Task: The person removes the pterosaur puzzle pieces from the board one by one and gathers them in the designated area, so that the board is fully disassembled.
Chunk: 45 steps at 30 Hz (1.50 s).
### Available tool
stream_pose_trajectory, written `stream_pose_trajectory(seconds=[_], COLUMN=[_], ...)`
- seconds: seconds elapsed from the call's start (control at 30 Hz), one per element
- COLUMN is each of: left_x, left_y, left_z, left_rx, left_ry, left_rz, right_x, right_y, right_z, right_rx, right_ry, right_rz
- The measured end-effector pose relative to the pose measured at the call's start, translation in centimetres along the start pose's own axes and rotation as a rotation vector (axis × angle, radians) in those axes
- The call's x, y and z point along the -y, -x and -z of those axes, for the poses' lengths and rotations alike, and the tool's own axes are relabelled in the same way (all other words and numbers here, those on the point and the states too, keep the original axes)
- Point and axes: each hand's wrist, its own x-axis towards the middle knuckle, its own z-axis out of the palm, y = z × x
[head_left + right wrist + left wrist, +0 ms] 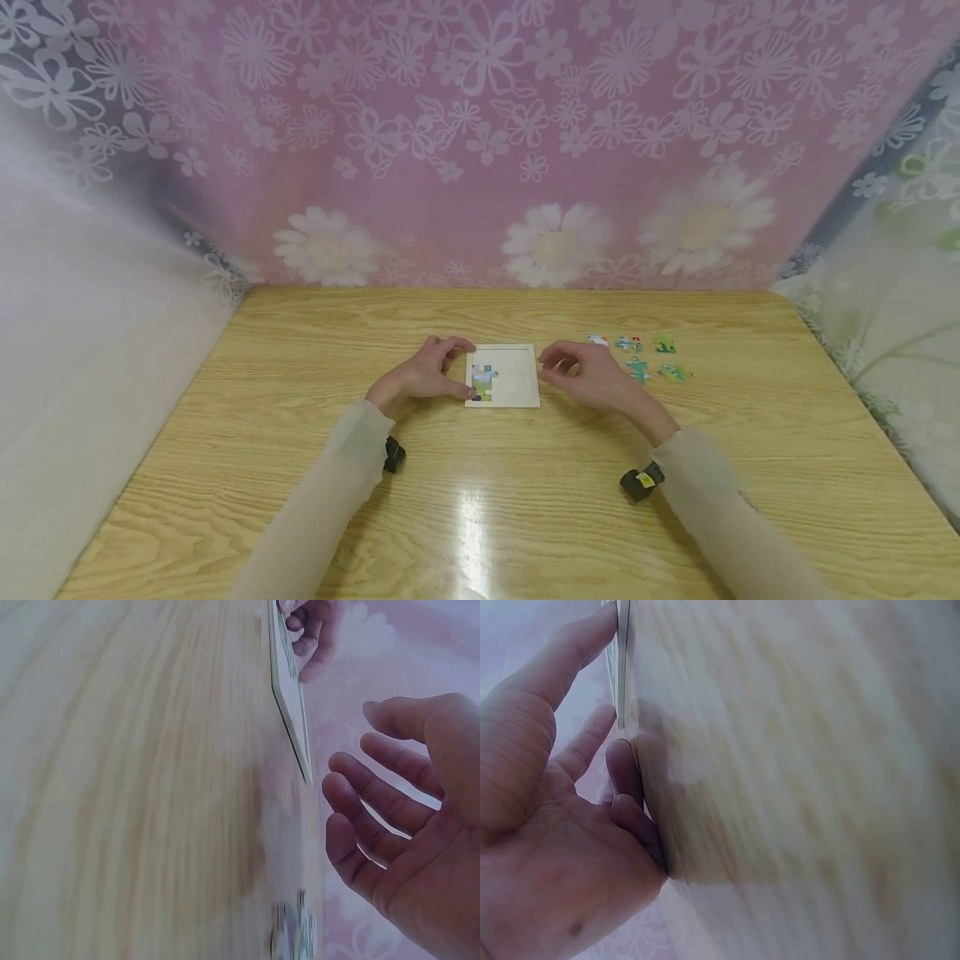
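Note:
A square jigsaw puzzle board with a pale raised rim lies on the table. Joined puzzle pieces fill part of its left side. My left hand holds the board's left side, thumb at the lower left and a finger at the upper left corner; the left wrist view shows the thumb on the board's edge. Just off the right edge hovers my right hand, its fingers loosely curled. In the right wrist view, nothing shows between the right hand's fingers and thumb.
Several loose puzzle pieces lie right of the board, some partly behind the right hand. They stand at the bottom of the right wrist view as a blurred cluster. A flowered curtain hangs along the far edge of the wooden table.

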Motion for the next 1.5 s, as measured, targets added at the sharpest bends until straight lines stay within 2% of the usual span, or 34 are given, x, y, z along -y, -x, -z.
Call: stream_pose_trajectory(seconds=[0.17, 0.5, 0.83, 1.23, 1.5], left_x=[-0.2, -0.4, -0.1, -0.1, -0.4], left_y=[0.1, 0.1, 0.0, 0.0, 0.0], left_z=[0.0, -0.1, -0.1, -0.1, 0.0], left_rx=[0.000, -0.004, -0.006, 0.002, 0.002], left_ry=[-0.011, -0.018, -0.012, -0.002, 0.010], left_rz=[0.006, 0.012, 0.004, 0.019, 0.036], right_x=[0.6, 1.6, 2.5, 2.9, 3.0], right_y=[-1.2, -3.3, -4.8, -5.6, -5.7], right_z=[-1.0, -3.3, -4.7, -5.7, -5.7], right_rx=[0.017, 0.044, 0.038, 0.074, 0.074], right_ry=[-0.026, -0.011, 0.057, 0.143, 0.105], right_rz=[0.001, -0.017, -0.028, -0.103, -0.103])
